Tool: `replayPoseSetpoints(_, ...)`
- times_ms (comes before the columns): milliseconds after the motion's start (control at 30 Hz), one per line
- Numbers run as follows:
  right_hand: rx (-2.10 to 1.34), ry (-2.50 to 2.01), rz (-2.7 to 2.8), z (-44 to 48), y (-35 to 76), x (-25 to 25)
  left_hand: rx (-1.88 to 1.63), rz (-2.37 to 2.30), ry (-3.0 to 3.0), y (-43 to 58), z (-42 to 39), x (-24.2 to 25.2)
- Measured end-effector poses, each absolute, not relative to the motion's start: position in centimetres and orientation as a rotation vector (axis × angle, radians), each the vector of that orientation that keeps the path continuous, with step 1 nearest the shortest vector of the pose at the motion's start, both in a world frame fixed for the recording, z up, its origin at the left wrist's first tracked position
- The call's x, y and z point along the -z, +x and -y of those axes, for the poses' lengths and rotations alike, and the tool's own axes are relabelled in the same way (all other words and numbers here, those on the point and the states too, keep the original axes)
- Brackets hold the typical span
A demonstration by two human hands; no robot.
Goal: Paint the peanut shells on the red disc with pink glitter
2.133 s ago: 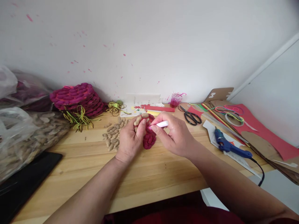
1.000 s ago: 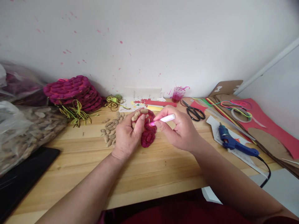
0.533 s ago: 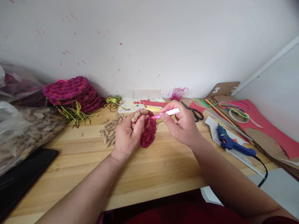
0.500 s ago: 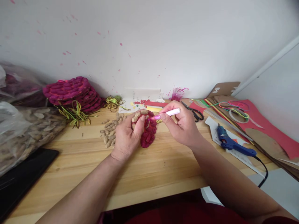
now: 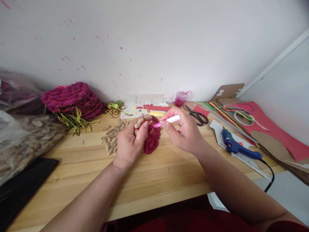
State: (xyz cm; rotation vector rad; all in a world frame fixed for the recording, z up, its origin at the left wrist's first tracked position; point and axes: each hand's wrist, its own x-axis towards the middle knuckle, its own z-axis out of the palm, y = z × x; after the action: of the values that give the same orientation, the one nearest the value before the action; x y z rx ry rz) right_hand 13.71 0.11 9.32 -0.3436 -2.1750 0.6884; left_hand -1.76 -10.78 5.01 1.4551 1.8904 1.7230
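Observation:
My left hand is closed around a peanut-covered piece, held tilted up off the table. Most of its visible peanuts are painted magenta; those near my left thumb are bare tan. In my right hand, thumb and fingers pinch a white-handled paintbrush. Its pink tip touches the piece just right of my left thumb. Loose peanuts lie on the table left of my left hand. Behind my right hand stands a clear cup of magenta paint.
A stack of magenta peanut pieces with yellow-green strings stands back left, near a bag of peanuts and a black flat object. To the right lie scissors, a blue glue gun with its cord, and red sheets.
The brush tip has moved slightly left and down, closer in against the piece. The whole view has shifted a little; my left hand keeps its hold.

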Motion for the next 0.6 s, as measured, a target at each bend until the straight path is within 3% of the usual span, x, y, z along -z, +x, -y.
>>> replayPoseSetpoints(600, -0.675, -0.315, 2.133, -0.6, 13.8, -9.01, -1.724, -1.903, 1.415, -1.84, 10.66, -4.67)
